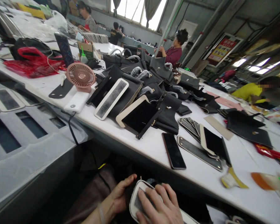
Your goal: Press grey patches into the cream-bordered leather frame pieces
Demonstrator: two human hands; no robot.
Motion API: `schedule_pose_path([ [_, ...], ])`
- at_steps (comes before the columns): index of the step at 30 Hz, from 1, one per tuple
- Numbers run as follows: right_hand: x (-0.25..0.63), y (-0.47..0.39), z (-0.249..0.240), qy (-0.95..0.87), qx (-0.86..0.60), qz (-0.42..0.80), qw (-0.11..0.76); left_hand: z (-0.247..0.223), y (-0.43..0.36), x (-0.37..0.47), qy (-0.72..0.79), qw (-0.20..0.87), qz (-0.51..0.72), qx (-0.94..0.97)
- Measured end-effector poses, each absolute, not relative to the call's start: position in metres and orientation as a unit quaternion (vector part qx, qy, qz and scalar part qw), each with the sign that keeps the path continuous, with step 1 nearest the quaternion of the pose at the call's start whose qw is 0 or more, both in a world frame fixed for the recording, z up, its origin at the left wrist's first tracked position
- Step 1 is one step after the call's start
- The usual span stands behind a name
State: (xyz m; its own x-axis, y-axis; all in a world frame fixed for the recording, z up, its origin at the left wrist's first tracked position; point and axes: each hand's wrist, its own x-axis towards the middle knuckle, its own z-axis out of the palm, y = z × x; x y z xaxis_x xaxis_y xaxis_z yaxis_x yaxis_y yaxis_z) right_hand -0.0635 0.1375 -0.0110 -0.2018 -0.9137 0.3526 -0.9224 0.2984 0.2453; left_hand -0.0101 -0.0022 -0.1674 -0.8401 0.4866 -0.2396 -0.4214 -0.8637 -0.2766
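Note:
Over my lap is a black handbag, largely out of frame, with a rounded cream-edged base panel (134, 199) facing up and a grey patch in its middle. My left hand (118, 196) holds the dark side of the bag at the panel's left end, thumb raised and fingers partly hidden behind the material. Flat across the panel lies my right hand (162, 203), its fingers spread over the surface. A small metal piece (140, 178) sticks up at the panel's far edge.
Black handbags (154, 77) are heaped on the white table (135, 149). Nearer lie a phone (174, 151), strap pieces (198, 152) and a yellow tape roll (233, 179). A pink fan (81, 76) stands left, beside a tray of panels (7, 99). Several people work beyond.

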Motion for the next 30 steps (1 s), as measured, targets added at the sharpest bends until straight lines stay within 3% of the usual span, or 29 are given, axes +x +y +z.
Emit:
schedule_pose_path([
  [5, -0.064, 0.136, -0.003, -0.797, 0.581, 0.028, 0.164, -0.171, 0.002, -0.009, -0.117, 0.221, 0.956, -0.153],
  [11, -0.056, 0.124, -0.014, -0.826, 0.503, 0.113, 0.227, -0.162, 0.003, -0.015, -0.106, 0.181, 0.955, -0.208],
  [21, -0.056, 0.123, -0.009, -0.85, 0.489, 0.088, 0.173, -0.165, 0.0, -0.013, -0.006, 0.153, 0.965, -0.211],
  [25, -0.055, 0.123, -0.008, -0.851, 0.484, 0.113, 0.17, -0.162, -0.01, -0.009, 0.122, 0.166, 0.965, -0.16],
  [30, -0.046, 0.129, -0.013, -0.86, 0.464, 0.127, 0.17, -0.136, -0.048, -0.002, 0.505, 0.134, 0.845, -0.114],
])
